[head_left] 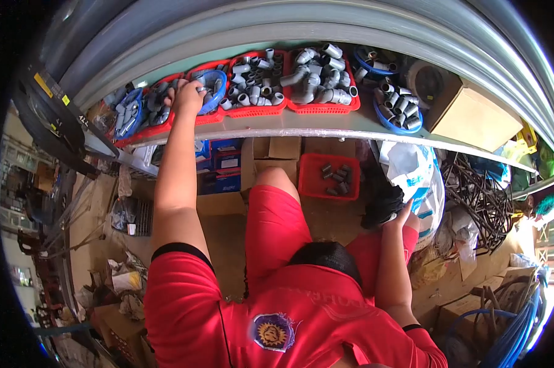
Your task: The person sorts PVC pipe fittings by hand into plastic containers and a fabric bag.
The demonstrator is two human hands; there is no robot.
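Note:
My left hand [186, 97] reaches onto the shelf, at the left edge of a small blue basket [221, 92] that holds grey fittings. Its fingers are bent together around a small grey piece [201, 89]. Beneath and beside it are red baskets with more grey pipe fittings. My right hand [399, 216] is low at the right, by my knee, next to a black item [382, 207] and a white plastic bag [412, 172]. Its fingers are partly hidden, and whether it holds anything cannot be made out.
Red baskets [252, 111] and blue baskets [399, 127] of fittings line the shelf [277, 126]. A cardboard box [476, 116] is at its right. Below sit a red tray [329, 161] and blue boxes [220, 183]. Bent dark rods [479, 196] lie to the right.

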